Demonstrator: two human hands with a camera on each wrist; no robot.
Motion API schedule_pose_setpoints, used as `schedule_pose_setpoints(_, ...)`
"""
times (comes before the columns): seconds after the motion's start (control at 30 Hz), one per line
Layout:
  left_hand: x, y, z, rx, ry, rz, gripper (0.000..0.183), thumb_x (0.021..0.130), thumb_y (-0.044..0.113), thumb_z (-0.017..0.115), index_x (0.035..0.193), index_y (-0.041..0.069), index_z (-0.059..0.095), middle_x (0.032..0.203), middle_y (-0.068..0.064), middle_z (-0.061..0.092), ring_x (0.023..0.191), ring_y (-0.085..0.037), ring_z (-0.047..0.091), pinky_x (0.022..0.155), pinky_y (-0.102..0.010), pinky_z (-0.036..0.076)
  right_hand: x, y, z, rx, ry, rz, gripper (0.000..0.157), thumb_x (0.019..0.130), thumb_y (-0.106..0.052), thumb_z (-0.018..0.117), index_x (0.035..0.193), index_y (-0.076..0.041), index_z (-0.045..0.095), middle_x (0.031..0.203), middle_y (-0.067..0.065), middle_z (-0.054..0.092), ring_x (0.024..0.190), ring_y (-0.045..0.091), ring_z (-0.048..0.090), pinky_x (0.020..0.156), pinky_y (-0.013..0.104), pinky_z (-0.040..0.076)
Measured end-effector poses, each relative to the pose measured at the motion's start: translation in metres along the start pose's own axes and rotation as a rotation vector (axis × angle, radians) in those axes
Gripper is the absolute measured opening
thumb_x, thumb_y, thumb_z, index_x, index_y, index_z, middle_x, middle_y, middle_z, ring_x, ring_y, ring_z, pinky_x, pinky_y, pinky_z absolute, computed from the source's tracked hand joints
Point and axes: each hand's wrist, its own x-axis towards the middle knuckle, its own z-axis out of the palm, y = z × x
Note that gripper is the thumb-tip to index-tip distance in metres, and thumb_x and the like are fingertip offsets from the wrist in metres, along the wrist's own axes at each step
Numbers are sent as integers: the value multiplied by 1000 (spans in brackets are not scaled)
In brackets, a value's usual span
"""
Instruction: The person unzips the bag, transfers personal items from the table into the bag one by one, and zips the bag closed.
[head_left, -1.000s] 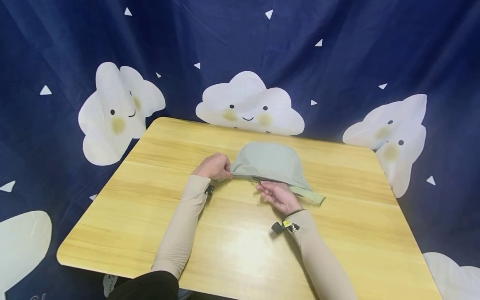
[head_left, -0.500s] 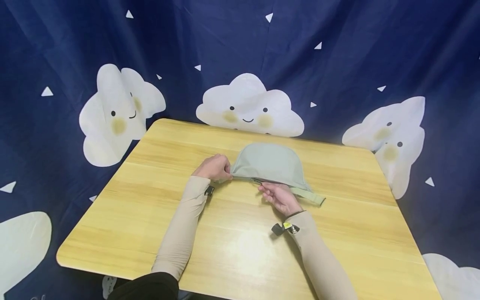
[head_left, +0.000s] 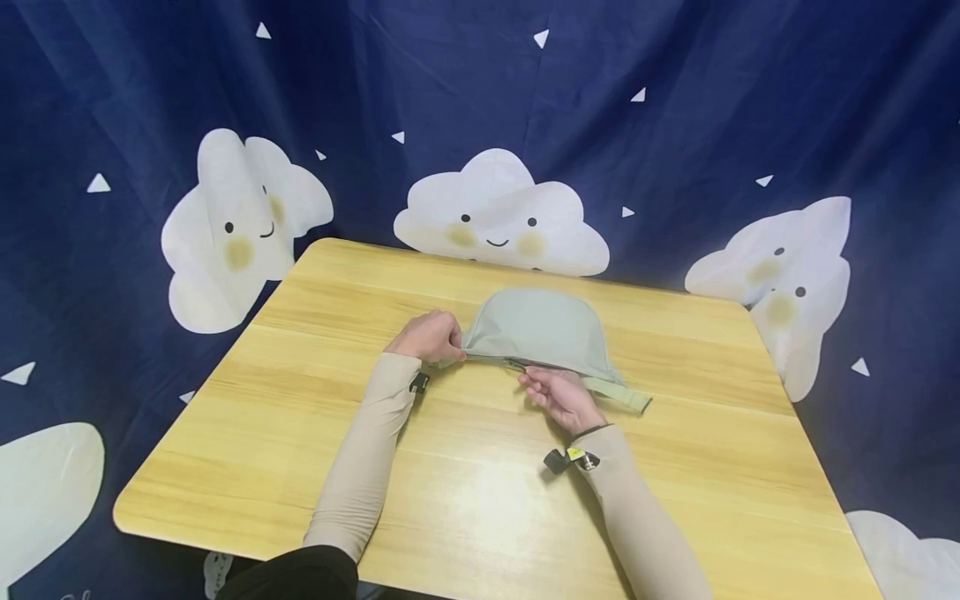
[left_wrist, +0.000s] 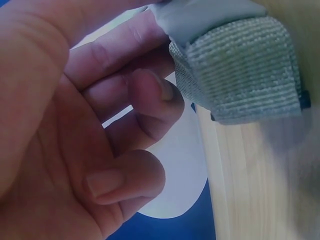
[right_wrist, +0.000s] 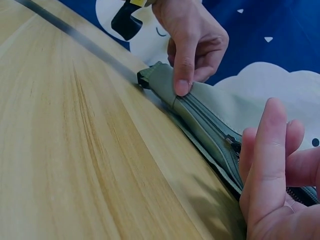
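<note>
A pale grey-green waist bag (head_left: 540,325) lies on the wooden table, its zipper edge towards me. My left hand (head_left: 427,335) pinches the bag's left corner between thumb and index finger; its other fingers curl loosely in the left wrist view. Beside that grip, a folded webbing loop (left_wrist: 245,70) sticks out. My right hand (head_left: 558,396) is at the zipper's middle, thumb and fingertips pinching the pull of the dark zipper slider (right_wrist: 231,142). Its fingers partly hide the pull. Between slider and left thumb runs the zipper track (right_wrist: 205,117). Zipper teeth (right_wrist: 298,196) show beyond the right fingers.
A light green strap (head_left: 618,393) extends from the bag's right end over the wooden table (head_left: 465,475). Behind the table hangs a dark blue curtain (head_left: 465,75) with white clouds. Both wrists wear small black camera mounts.
My right hand has shifted very slightly rightwards along the zipper. My left hand keeps its pinch on the bag's corner. The head view has tipped a little.
</note>
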Motion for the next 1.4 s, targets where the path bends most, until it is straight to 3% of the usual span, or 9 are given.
schedule_pose_setpoints(0.17, -1, 0, 0, -2, 7, 13, 20, 77, 32, 81, 64, 19, 73, 65, 9, 65, 59, -12, 54, 54, -28, 45, 0, 1, 0, -1, 42, 6, 15, 97, 0, 53, 111, 4, 57, 78, 4, 73, 61, 2, 59, 61, 12, 56)
schedule_pose_setpoints(0.4, -1, -2, 1, -5, 7, 2, 21, 77, 31, 81, 62, 21, 71, 65, 9, 65, 60, -12, 55, 54, -28, 45, -1, 1, 1, -10, 50, -6, 29, 96, 1, 53, 124, 10, 52, 78, 4, 73, 62, 2, 58, 61, 12, 56)
schedule_pose_setpoints(0.77, 0, -1, 4, -16, -2, 6, 22, 77, 33, 81, 61, 22, 71, 65, 9, 65, 60, -12, 55, 54, -28, 46, -4, 1, -2, -12, 66, -19, 20, 96, 3, 53, 115, 7, 56, 78, 4, 72, 61, 3, 58, 59, 12, 56)
schedule_pose_setpoints(1.07, 1, -2, 3, -11, -3, 10, 22, 77, 32, 81, 60, 24, 69, 66, 9, 66, 61, -12, 56, 54, -28, 46, -6, 0, -2, -28, 60, -23, 30, 96, 2, 54, 124, 11, 50, 77, 3, 72, 61, 2, 58, 60, 12, 56)
schedule_pose_setpoints(1.4, 0, -2, 2, -19, -15, 1, 22, 77, 32, 81, 60, 25, 69, 67, 9, 66, 61, -12, 55, 54, -27, 46, -5, 0, -5, -37, 96, -29, 29, 96, 3, 50, 124, 11, 51, 77, 3, 71, 61, 2, 58, 61, 12, 56)
